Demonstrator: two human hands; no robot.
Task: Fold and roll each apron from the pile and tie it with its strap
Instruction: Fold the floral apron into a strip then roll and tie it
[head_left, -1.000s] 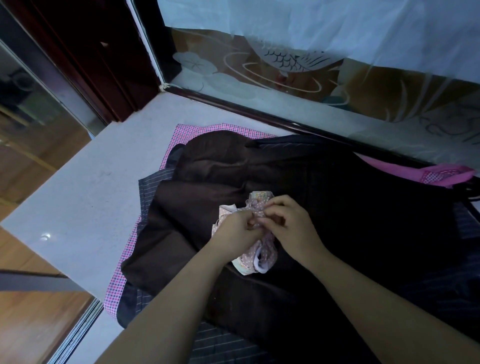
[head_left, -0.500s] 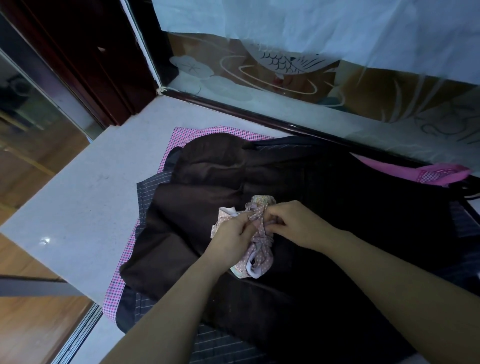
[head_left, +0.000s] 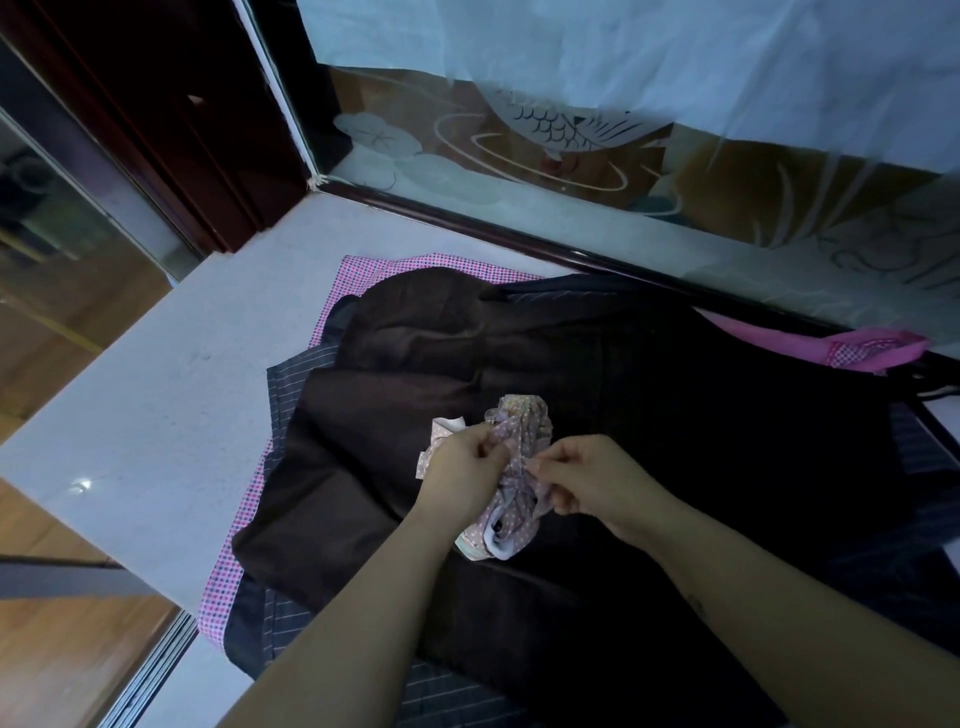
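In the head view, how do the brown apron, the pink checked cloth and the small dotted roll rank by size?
1. The brown apron, by far the largest.
2 and 3. The pink checked cloth and the dotted roll: unsure. The cloth shows only edge strips, and the roll is partly hidden.

Pale stone counter (head_left: 156, 415) across the middle, with a small glint of light (head_left: 83, 485) on its near-left part. Along the far edge runs a dark rail (head_left: 519, 234). Above it is a glass panel (head_left: 545, 171) etched with a scaled fish, rippling rings and round leaves, with amber-brown showing through. Higher up, the glass goes milky white (head_left: 623, 52). At the far-left corner stands a dark red-brown wooden frame (head_left: 171, 130). Left of that is another pane (head_left: 52, 234), dim and full of reflections. Near left, a warm wood floor (head_left: 62, 649) and a metal track (head_left: 156, 665) lie beside the counter's edge. The light is low and bluish.
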